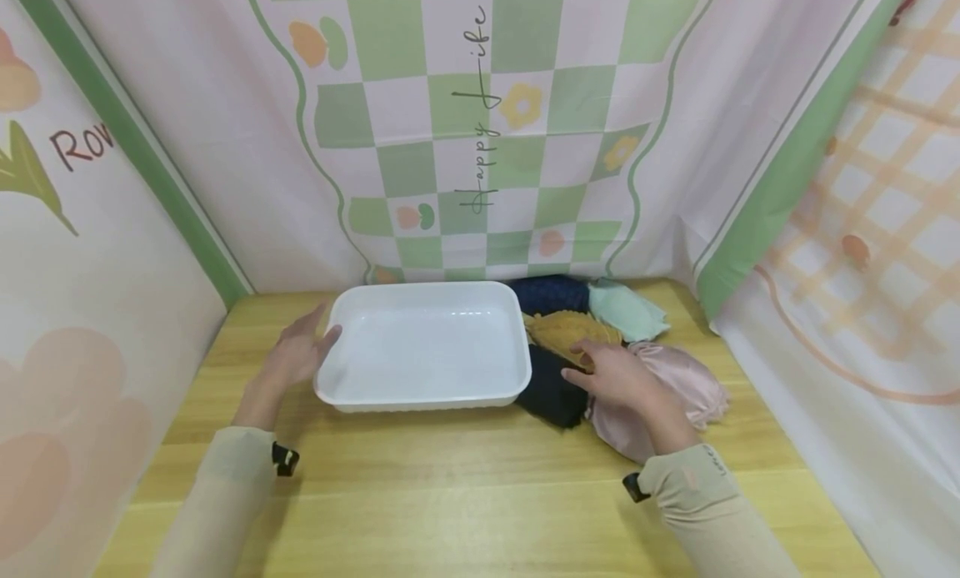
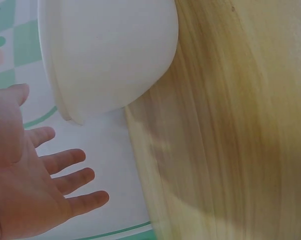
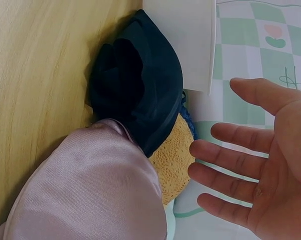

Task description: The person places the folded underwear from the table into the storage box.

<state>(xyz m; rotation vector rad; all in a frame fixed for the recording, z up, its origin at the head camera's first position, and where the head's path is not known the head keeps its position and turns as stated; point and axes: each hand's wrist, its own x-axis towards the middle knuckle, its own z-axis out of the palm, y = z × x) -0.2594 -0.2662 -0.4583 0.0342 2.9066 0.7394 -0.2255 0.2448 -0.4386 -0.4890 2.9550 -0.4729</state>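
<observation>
Homelike nook, exact room type unclear: wood-grain tabletop (image 1: 450,495), checked "Happy Life" cloth (image 1: 483,136) behind, floral left panel (image 1: 90,311) and orange-plaid right panel (image 1: 862,244) closing it in

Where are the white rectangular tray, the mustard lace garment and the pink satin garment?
White rectangular tray (image 1: 425,346): head view, on its bare inner floor.
Mustard lace garment (image 3: 174,161): right wrist view, on its exposed lace surface.
Pink satin garment (image 3: 93,182): right wrist view, on its smooth rounded front.
</observation>
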